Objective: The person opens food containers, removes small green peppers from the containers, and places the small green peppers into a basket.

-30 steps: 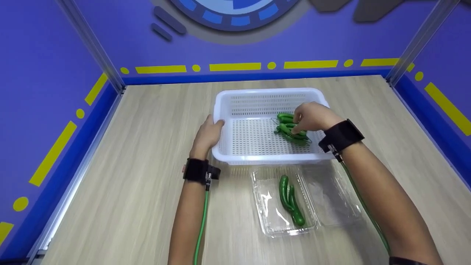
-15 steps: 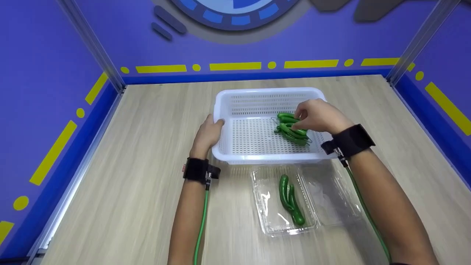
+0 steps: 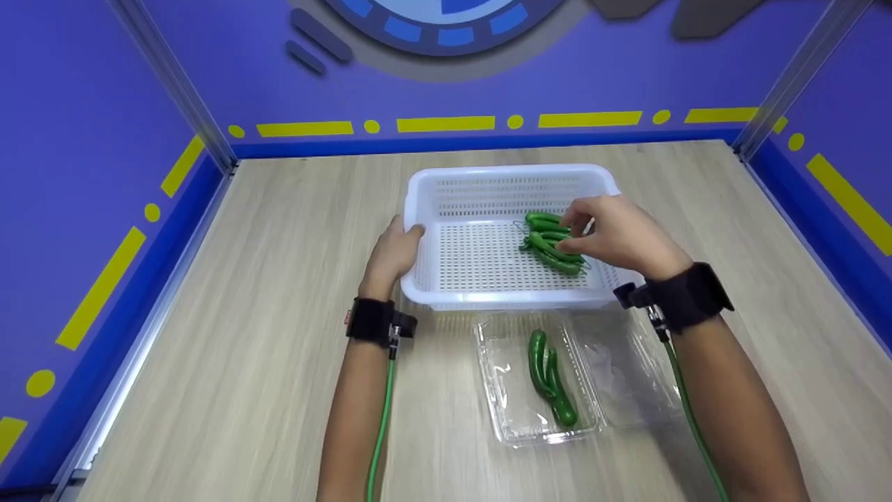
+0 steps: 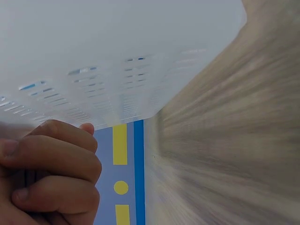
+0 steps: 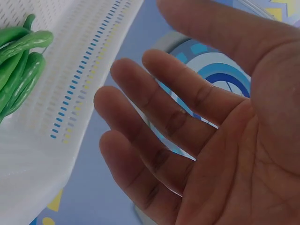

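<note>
A white perforated plastic basket [image 3: 481,298] holds a small pile of long green peppers [image 3: 547,252] on its right side. My left hand [image 3: 395,256] grips the basket's left rim, thumb over the edge; in the left wrist view its fingers [image 4: 65,159] curl beneath the rim. Over the right part of the basket is my right hand [image 3: 620,233], above the peppers. The right wrist view shows its fingers [image 5: 154,103] apart and slightly bent, with nothing between them. That view also has the green peppers [image 5: 23,65] at its left edge.
In front of the basket, a clear plastic clamshell box [image 3: 512,436] lies unfolded on the wooden table [image 3: 293,279], with a couple of green peppers [image 3: 550,383] in its left half. Blue walls [image 3: 313,90] stand at the back and sides. A green cable runs along each forearm.
My right hand has drawn back from the peppers toward the right and nearer me, its thumb and fingers more visible. The left hand, the basket and the box stay put.
</note>
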A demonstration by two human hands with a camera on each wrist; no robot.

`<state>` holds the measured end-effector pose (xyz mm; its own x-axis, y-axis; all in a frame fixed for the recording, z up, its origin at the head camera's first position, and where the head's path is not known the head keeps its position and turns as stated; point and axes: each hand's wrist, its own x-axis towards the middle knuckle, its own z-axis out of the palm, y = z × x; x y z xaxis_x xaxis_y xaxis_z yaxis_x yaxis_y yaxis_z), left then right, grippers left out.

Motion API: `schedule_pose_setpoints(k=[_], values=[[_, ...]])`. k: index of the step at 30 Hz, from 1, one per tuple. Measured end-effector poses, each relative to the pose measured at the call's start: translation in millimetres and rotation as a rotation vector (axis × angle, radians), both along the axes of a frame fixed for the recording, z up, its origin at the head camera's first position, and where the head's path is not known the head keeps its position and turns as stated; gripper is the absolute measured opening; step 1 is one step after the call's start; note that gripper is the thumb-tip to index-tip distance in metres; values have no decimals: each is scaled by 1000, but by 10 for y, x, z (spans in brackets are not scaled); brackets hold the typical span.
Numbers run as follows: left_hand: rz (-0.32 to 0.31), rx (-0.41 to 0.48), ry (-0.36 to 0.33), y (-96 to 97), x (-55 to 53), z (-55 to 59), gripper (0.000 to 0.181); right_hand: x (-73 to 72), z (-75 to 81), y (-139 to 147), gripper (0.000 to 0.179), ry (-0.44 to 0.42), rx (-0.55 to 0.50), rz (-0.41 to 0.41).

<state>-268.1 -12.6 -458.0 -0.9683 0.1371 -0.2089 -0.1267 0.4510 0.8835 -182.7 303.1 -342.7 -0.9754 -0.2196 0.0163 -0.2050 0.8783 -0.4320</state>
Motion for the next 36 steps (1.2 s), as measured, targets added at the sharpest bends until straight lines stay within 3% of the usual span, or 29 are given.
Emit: schedule_pose_setpoints(k=[8,14,22,30,36], values=[[2,9,2,3,-4,-2,54,280,-28,-31,29,-2,-94,29],[-2,6,-2,-1,6,-1,54,459,-69,-115,25,35,-96,63],[-9,21,-14,-6,-2,10,57,677,-104,-282,27,35,8,164],[-1,11,-14,-1,1,17,57,805,-156,-413,23,-102,108,274],[-5,9,-16,-8,3,21,58,869,-308,-542,19,-153,175,293]])
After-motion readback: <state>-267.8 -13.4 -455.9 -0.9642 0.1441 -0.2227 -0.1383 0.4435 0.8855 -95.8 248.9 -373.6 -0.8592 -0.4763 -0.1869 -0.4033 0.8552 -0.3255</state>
